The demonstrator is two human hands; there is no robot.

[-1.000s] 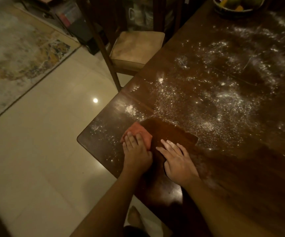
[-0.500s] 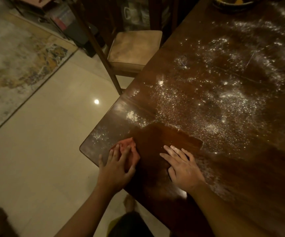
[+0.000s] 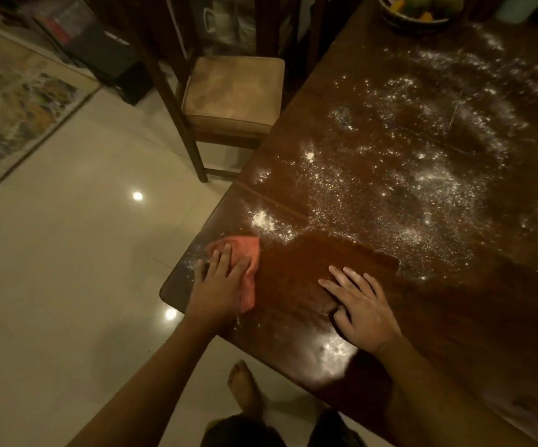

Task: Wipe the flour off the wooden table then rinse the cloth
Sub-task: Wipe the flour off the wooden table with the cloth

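A dark wooden table (image 3: pixel 455 317) fills the right of the head view. White flour (image 3: pixel 422 185) is scattered over its middle and far part, with a small heap (image 3: pixel 261 218) near the left edge. A wiped, darker patch (image 3: pixel 325 259) lies in front of the flour. An orange-pink cloth (image 3: pixel 246 253) lies flat near the table's near-left corner. My left hand (image 3: pixel 219 285) presses on it with straight fingers. My right hand (image 3: pixel 358 304) rests flat on the wiped wood, to the right of the cloth.
A wooden chair with a tan cushion (image 3: pixel 232 91) stands against the table's left side. A fruit bowl (image 3: pixel 419 11) sits at the far end. Pale tiled floor (image 3: pixel 67 269) and a patterned rug (image 3: pixel 12 108) lie to the left. My bare foot (image 3: pixel 245 385) is below the table edge.
My left hand has slid the cloth leftward and back toward the table's near-left corner, then slightly forward. My right hand has stayed flat in about the same place.
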